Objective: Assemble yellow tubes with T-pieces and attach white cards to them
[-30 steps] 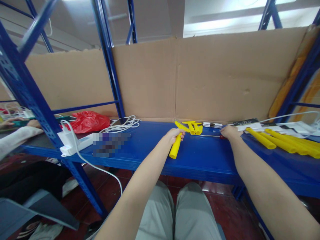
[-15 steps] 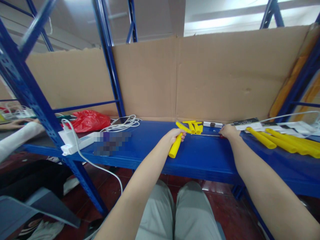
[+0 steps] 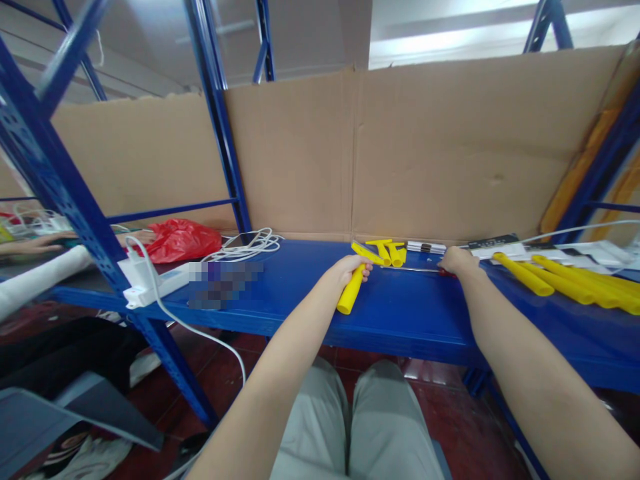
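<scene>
My left hand is wrapped round the thick tubular handle of a yellow T-shaped tool, which looks like a squeegee. Its handle slants toward the shelf's front edge, and its crosswise head sticks out beyond my fingers. To the right, my right hand is closed on the red handle of a screwdriver. The long thin metal shaft points left, low over the blue shelf, toward the yellow tools. Just past my left hand lie several smaller yellow T-shaped pieces.
Several long yellow handles lie at the right by white papers. A cardboard sheet closes the back. On the left are a red plastic bag, a coiled white cable and a power strip. Another person's arm is at far left.
Both my hands keep their grips almost unmoved. At far left, the other person's arm and hand have shifted slightly.
</scene>
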`<state>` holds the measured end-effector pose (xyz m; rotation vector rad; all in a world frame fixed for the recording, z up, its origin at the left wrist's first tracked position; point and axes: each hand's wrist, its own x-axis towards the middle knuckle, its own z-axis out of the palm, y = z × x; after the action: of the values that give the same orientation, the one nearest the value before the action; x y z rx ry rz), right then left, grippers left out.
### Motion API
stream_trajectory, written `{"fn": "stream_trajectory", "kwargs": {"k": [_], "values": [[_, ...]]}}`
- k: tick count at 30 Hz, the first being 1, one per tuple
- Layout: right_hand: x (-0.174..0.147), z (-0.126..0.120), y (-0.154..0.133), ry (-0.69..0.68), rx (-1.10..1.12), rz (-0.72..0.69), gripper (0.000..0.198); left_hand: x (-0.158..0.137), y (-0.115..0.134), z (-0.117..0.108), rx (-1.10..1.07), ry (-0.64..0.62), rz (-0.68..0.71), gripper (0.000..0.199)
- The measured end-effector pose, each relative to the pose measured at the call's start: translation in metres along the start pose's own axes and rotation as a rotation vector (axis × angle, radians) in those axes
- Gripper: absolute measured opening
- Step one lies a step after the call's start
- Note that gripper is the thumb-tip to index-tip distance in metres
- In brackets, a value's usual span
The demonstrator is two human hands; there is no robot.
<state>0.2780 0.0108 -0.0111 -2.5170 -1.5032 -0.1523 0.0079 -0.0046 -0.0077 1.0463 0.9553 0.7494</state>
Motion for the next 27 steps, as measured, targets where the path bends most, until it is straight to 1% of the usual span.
{"fn": "stream_trajectory", "kwargs": {"k": [5,9,12,14,16,17,20,22,23,25,27], "values": [[0.005,0.003,0.002,0.001,-0.011,-0.021,0.035,-0.003,0.001,0.002,0.001,0.016,-0.01,0.018],[0.005,0.004,0.001,0.013,-0.013,-0.028,0.036,-0.005,0.002,0.003,-0.005,0.012,0.003,0.019],[0.002,-0.001,-0.003,0.037,0.008,-0.041,0.035,-0.006,0.003,0.003,-0.007,-0.012,0.013,0.022],[-0.001,-0.008,-0.008,0.06,0.069,-0.076,0.028,-0.007,0.004,0.003,-0.014,-0.031,0.011,0.023],[-0.005,-0.015,-0.016,0.066,0.206,-0.158,0.02,-0.007,0.004,0.003,-0.025,-0.047,0.005,0.023],[-0.007,-0.017,-0.02,0.06,0.306,-0.222,0.017,-0.007,0.004,0.003,-0.031,-0.053,0.003,0.023],[-0.017,-0.021,-0.038,0.035,0.666,-0.436,0.013,-0.006,0.004,0.003,-0.059,-0.065,0.009,0.021],[-0.026,-0.02,-0.052,-0.008,0.894,-0.536,0.011,-0.004,0.003,0.002,-0.083,-0.083,0.014,0.018],[-0.031,-0.019,-0.059,-0.037,0.983,-0.564,0.01,-0.004,0.003,0.002,-0.095,-0.097,0.014,0.017],[-0.04,-0.017,-0.07,-0.102,1.098,-0.622,0.01,-0.004,0.003,0.001,-0.118,-0.127,0.016,0.015],[-0.047,-0.014,-0.077,-0.157,1.149,-0.66,0.011,-0.004,0.003,0.0,-0.136,-0.142,0.02,0.015]]}}
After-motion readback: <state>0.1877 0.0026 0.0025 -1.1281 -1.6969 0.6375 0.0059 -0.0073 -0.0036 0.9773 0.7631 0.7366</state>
